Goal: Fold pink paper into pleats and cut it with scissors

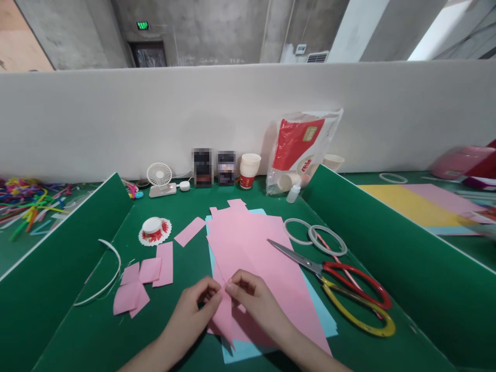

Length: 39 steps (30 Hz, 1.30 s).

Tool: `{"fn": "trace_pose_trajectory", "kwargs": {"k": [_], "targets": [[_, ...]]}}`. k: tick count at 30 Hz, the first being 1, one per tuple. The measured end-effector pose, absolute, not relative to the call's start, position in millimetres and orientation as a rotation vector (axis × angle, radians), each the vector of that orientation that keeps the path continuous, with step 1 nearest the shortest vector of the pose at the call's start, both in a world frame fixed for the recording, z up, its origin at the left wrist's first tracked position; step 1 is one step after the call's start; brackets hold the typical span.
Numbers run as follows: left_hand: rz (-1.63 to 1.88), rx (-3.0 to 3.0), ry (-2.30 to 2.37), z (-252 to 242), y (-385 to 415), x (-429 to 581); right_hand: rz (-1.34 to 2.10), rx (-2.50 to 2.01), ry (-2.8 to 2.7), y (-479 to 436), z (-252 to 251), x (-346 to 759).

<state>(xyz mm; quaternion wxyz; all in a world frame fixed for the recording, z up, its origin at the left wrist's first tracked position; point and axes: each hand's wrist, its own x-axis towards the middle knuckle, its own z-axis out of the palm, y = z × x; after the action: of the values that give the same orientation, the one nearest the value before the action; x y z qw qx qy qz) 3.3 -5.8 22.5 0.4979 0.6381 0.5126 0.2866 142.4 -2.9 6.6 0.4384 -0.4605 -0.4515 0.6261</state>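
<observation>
My left hand (pixel 196 305) and my right hand (pixel 253 299) meet at the near middle of the green table (pixel 186 258). Both pinch a small pink paper piece (pixel 225 315) between fingertips, just above the near edge of a large pink paper sheet (pixel 251 243). That sheet lies on a light blue sheet (pixel 321 315). Scissors (pixel 333 281) with red and yellow handles rest on the pink sheet's right side, blades pointing left.
Several pink paper scraps (pixel 145 276) lie at the left, beside a white curved strip (pixel 104 274) and a cut paper cup base (pixel 155 230). Two tape rings (pixel 315 235) sit right of the sheets. Green dividers (pixel 387 248) wall both sides. A small fan (pixel 159 178), paper cups (pixel 249 170) and a bag (pixel 300 150) stand at the back.
</observation>
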Motion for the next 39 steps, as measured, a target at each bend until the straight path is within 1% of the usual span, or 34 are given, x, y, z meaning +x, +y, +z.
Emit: {"fn": "trace_pose_trajectory", "kwargs": {"k": [21, 28, 33, 39], "targets": [[0.690, 1.535, 1.241, 19.9, -3.9, 3.6, 1.534, -1.169, -1.174, -2.5, 2.2, 142.6], [0.635, 1.547, 1.227, 22.3, -4.0, 4.6, 1.523, -1.146, -1.338, -3.4, 3.5, 144.5], [0.666, 1.499, 1.245, 23.7, -1.7, 3.5, 1.406, -1.201, -1.398, -5.1, 6.8, 146.9], [0.756, 1.240, 1.262, 16.1, 4.2, -0.4, 1.298, -1.227, -1.301, -3.5, 3.0, 148.3]]}}
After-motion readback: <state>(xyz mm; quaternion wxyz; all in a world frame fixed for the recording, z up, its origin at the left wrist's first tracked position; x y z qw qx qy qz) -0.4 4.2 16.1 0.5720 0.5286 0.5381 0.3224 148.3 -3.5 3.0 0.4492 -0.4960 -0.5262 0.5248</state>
